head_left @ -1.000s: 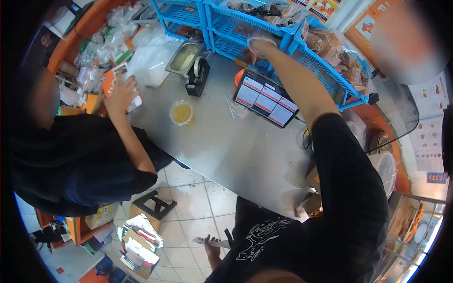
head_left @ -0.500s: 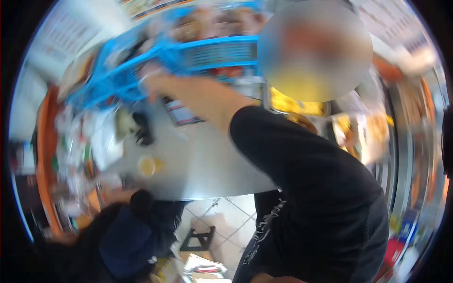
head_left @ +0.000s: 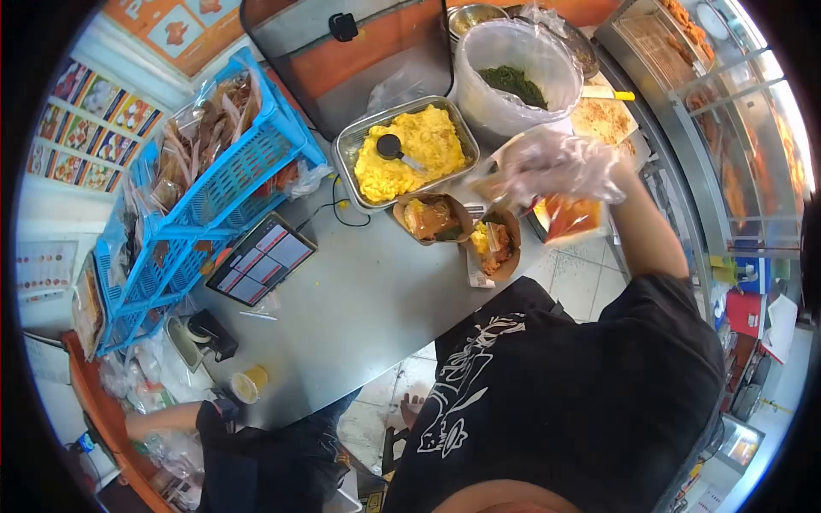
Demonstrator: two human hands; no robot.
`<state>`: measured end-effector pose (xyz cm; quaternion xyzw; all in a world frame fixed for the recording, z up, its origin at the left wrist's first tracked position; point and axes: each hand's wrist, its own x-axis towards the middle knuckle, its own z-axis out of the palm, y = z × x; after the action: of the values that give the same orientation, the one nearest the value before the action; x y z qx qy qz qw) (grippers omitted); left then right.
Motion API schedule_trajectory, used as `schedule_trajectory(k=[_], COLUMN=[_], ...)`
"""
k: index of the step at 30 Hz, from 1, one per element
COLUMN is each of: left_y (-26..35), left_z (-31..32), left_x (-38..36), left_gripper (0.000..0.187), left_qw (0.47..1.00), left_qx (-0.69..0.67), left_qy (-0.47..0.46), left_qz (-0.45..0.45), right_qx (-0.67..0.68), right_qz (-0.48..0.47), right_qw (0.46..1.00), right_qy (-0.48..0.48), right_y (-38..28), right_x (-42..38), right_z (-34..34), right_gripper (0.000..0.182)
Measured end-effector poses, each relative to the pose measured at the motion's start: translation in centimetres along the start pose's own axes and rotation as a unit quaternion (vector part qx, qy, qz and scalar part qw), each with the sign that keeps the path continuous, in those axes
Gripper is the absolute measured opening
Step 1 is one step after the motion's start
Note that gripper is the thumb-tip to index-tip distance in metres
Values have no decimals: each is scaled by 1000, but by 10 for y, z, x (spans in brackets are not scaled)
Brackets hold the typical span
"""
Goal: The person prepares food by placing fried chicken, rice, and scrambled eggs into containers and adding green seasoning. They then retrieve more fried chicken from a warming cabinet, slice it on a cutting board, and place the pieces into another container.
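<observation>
My right hand (head_left: pixel 560 167), in a clear plastic glove and blurred, reaches over the right end of the metal table. Its fingers are closed on what looks like a clear packet of red-orange sauce (head_left: pixel 575 215), which hangs below the palm. Just left of it are two brown paper food boxes, one (head_left: pixel 416 224) holding yellow egg, an orange-brown piece and greens, the other (head_left: pixel 505 261) holding egg and fried pieces. Behind them is a metal tray (head_left: pixel 349 190) of scrambled egg with a black-ended scoop (head_left: pixel 389 147) in it. My left hand is out of sight.
A plastic-lined bin (head_left: pixel 479 64) of dark greens stands behind my hand. Blue baskets (head_left: pixel 248 154), a tablet (head_left: pixel 261 258) and a cup of yellow drink (head_left: pixel 249 384) are leftward. A co-worker's arm (head_left: pixel 171 419) shows lower left. A glass food cabinet (head_left: pixel 735 162) stands right.
My view has swung toward the right end of the table. The bare-looking, blurred arm that stretched to the blue baskets is gone from there; my gloved right hand now holds the packet near the food boxes.
</observation>
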<state>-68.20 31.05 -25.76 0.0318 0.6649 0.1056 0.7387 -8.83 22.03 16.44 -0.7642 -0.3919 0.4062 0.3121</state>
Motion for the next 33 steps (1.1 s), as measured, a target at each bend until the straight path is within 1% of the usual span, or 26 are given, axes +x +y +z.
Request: schedule_trajectory(k=[1,3,4,6,7,9,10,11,12,13,14,15,16,17,18,19,20,21,22,23,24,26,27,29,31,33], left_y=[2,5,5,0,-5,-14,-21,-28,-35,-41,-51,-61,-78,-86,-96,-108,-124,-125,-131,-137,-146,-138,-140,-144,-152,-156], left_z=[7,26,34,36,35,45,51,55,57,54,83,116,118,133,143,169,189,204,226,238,247,277,286,309,325,340], left_x=[-3,-10,-15,-10,-9,-15,-26,-35,-36,-35,-66,-95,-88,-93,-101,-129,-152,-165,-198,-218,-237,-275,-292,-325,-347,-358], left_gripper=[39,39,37,39,43,38,37,35,33,38,39,40,39,39,40,41,43,48,56,58,61,69,72,73,74,75], left_qw=[1000,1000,998,997,996,997,996,994,997,997,994,990,981,967,965,961,951,938,917,901,885,857,841,819,794,771], left_qx=[6,17,39,59,72,62,62,62,23,10,10,2,56,91,74,54,30,62,42,4,-17,-32,-47,-51,-68,-61], left_qy=[0,2,14,5,5,27,4,-18,-10,-44,-48,-50,-77,-93,-121,-144,-143,-200,-227,-267,-314,-359,-384,-418,-446,-485], left_qz=[4,17,38,41,48,38,65,93,76,68,99,135,168,220,221,229,272,276,326,343,343,369,378,390,407,409], right_qx=[149,-7,-2,-258,-255,-245,-192,-188,-65,59,31,94,48,249,273,144,1,-131,-82,-1,-8,57,70,152,227,289], right_qz=[2,97,97,182,181,155,134,130,159,186,125,71,90,129,26,9,-4,-16,-65,15,-9,115,98,157,180,186], right_qw=[989,995,995,948,949,951,965,967,979,976,990,988,984,936,938,966,975,962,936,949,956,952,952,935,936,924], right_qy=[2,22,22,37,36,112,120,115,111,101,57,101,144,213,211,213,223,239,336,315,293,278,282,280,201,168], right_y=[19,54,66,87,104,141,145,157,170,182,191,212,220,246,262,288,315,343,400,402,397,386,412,423,449,446], right_x=[-11,-23,-25,-29,-33,-52,-65,-78,-92,-105,-116,-127,-134,-131,-130,-129,-127,-124,-118,-123,-125,-131,-125,-118,-107,-104], right_z=[-5,-27,-34,-49,-55,-65,-73,-76,-78,-81,-82,-67,-56,-34,-22,-14,-7,-2,6,5,3,-4,-2,2,7,12], right_gripper=[10,15,15,23,23,30,27,27,25,24,23,19,22,29,33,30,28,26,28,31,31,35,36,38,42,49])
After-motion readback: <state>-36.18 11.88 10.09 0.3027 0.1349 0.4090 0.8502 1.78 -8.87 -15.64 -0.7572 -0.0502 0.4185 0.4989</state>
